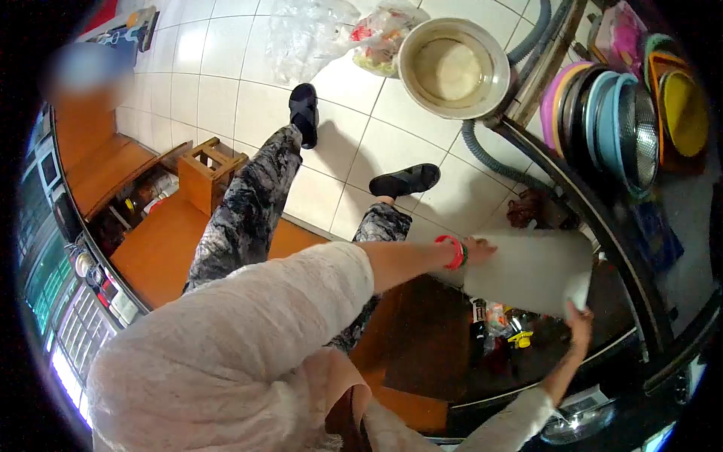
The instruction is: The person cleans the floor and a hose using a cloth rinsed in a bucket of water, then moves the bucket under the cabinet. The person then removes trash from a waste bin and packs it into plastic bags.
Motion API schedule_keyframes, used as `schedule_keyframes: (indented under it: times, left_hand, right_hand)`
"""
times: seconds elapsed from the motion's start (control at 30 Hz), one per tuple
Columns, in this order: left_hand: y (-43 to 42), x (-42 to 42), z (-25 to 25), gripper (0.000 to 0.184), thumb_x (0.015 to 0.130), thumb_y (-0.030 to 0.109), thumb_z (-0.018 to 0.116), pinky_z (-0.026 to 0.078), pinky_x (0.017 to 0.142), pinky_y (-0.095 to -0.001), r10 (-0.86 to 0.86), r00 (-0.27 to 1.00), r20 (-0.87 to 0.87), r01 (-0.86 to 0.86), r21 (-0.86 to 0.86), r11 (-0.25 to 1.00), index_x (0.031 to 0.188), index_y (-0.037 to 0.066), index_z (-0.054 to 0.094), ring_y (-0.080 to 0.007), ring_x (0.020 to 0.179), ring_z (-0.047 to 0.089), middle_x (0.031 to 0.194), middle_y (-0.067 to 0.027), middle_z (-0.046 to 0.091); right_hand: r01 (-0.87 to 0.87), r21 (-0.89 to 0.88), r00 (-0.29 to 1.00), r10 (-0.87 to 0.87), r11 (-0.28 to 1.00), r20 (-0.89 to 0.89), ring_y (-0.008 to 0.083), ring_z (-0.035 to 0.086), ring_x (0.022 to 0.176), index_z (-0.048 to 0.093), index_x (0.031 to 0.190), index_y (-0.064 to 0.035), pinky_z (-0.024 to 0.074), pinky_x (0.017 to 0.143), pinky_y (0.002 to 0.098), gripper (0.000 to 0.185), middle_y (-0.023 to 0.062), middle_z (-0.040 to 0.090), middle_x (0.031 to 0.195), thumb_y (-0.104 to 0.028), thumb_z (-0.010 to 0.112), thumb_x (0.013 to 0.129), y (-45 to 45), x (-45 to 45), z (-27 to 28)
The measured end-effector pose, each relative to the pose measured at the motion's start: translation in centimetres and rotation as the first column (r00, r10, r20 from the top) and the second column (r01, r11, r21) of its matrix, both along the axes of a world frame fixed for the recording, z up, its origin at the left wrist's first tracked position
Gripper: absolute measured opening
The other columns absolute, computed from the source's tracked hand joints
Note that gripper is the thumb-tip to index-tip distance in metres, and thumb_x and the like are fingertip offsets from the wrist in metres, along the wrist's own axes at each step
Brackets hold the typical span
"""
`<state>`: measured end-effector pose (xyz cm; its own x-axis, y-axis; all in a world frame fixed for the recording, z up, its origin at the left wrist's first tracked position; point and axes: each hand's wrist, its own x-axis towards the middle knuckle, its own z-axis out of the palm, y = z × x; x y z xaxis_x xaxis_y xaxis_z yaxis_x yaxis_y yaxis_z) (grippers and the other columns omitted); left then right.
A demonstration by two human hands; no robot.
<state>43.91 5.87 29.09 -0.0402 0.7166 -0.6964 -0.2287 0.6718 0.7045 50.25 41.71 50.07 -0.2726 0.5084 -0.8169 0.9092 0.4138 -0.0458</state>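
Observation:
My left hand (pixel 480 250), with a red bracelet at the wrist, is closed at the upper left edge of a white rectangular board (pixel 531 275). My right hand (pixel 578 320) grips the board's lower right corner. The board is held tilted, slightly blurred, over a dark surface or shelf; I cannot tell whether it touches it. Just below its near edge are a dark bottle (pixel 477 320), a clear plastic packet (pixel 497 320) and a yellow object (pixel 520 339).
A large pale basin (pixel 489 98) holding cloudy liquid stands on the tiled floor (pixel 331 188), beside plastic bags (pixel 376 41). A grey corrugated hose (pixel 489 162) runs past it. Colourful basins and strainers (pixel 614 120) are stacked at right. A wooden stool (pixel 203 181) is at left.

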Motion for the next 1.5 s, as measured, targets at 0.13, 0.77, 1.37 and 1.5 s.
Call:
schedule_keyframes:
  times: [0.13, 0.77, 1.37, 1.5]
  left_hand:
    - [-10.9, -14.0, 4.9, 0.056, 0.082, 0.047, 0.049, 0.043, 0.088, -0.0445, 0.021, 0.994, -0.111, -0.056, -0.325, 0.944, 0.128, 0.016, 0.044, -0.0343, 0.106, 0.053, 0.121, -0.0159, 0.051]
    - [-67.3, -38.3, -11.8, 0.041, 0.080, 0.030, 0.058, 0.048, 0.083, -0.0347, 0.059, 0.823, -0.565, -0.509, -0.688, 0.517, 0.110, 0.003, 0.056, -0.0285, 0.094, 0.060, 0.101, -0.0172, 0.062]
    - [-57.7, -49.0, -19.9, 0.038, 0.076, 0.033, 0.064, 0.047, 0.075, -0.0377, 0.495, 0.374, -0.784, -0.918, -0.390, 0.077, 0.095, 0.001, 0.058, -0.0326, 0.085, 0.061, 0.089, -0.0196, 0.062]
    - [-57.0, -51.2, -10.0, 0.037, 0.072, 0.029, 0.069, 0.045, 0.062, -0.0338, 0.506, 0.238, -0.829, -0.958, -0.114, 0.264, 0.089, 0.001, 0.052, -0.0227, 0.070, 0.056, 0.077, -0.0126, 0.059]
  right_hand:
    - [-0.173, 0.218, 0.984, 0.179, 0.961, -0.006, 0.0284, 0.058, 0.080, 0.062, 0.095, 0.0058, 0.0440, 0.076, 0.0387, 0.053, 0.0156, 0.064, 0.090, -0.043, 0.065, 0.075, -14.7, 1.9, -3.6]
    - [-0.147, 0.350, 0.761, 0.332, 0.925, -0.557, 0.0343, 0.052, 0.100, 0.050, 0.108, 0.0038, 0.0415, 0.085, 0.0406, 0.031, 0.0201, 0.055, 0.102, -0.016, 0.055, 0.084, -57.0, -33.1, -15.7]
    - [-0.476, 0.185, 0.755, 0.508, 0.860, -0.415, 0.0364, 0.054, 0.099, 0.041, 0.125, -0.0008, 0.0428, 0.086, 0.0413, 0.062, 0.0249, 0.056, 0.105, -0.015, 0.065, 0.070, -57.4, -54.3, -33.8]
    - [-0.483, 0.172, 0.682, 0.492, 0.859, -0.542, 0.0347, 0.054, 0.101, 0.049, 0.118, 0.0001, 0.0424, 0.087, 0.0391, 0.051, 0.0228, 0.055, 0.109, -0.008, 0.062, 0.070, -57.0, -52.8, -29.7]
